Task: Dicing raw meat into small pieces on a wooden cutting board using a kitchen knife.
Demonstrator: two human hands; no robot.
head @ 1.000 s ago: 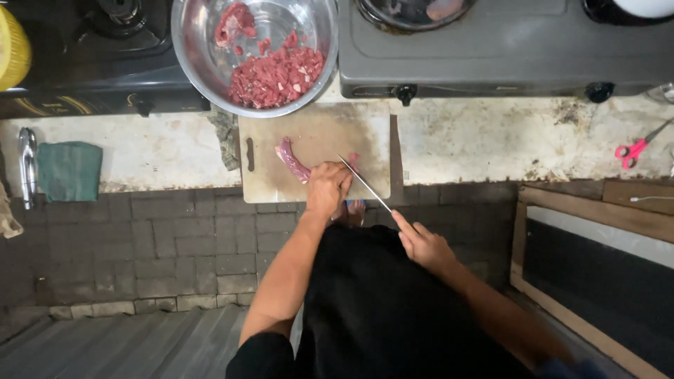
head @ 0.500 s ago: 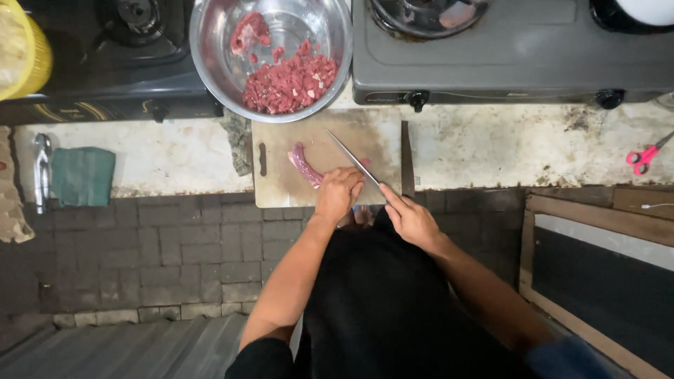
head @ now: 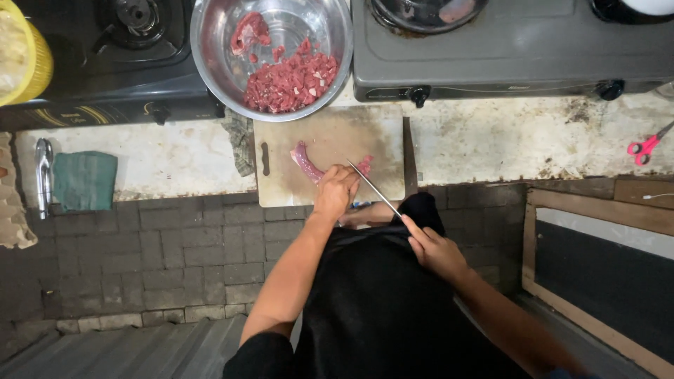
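Note:
A long strip of raw red meat [head: 306,161] lies on a worn wooden cutting board [head: 330,133] at the counter's front edge. My left hand [head: 335,191] presses down on the near end of the strip. In my right hand [head: 435,251] is a thin-bladed knife [head: 372,187], its tip reaching the meat beside my left fingers. Behind the board stands a steel bowl [head: 210,42] holding cut meat pieces [head: 291,83].
A black gas stove [head: 105,63] sits at the back left and a grey stove [head: 512,56] at the back right. A yellow basket [head: 31,60], a green cloth [head: 84,179], metal tongs [head: 43,172] and pink scissors [head: 646,146] lie around the stained counter.
My right hand has drawn back toward my body with the knife, which now lies at a flatter angle. My left hand stays on the meat strip.

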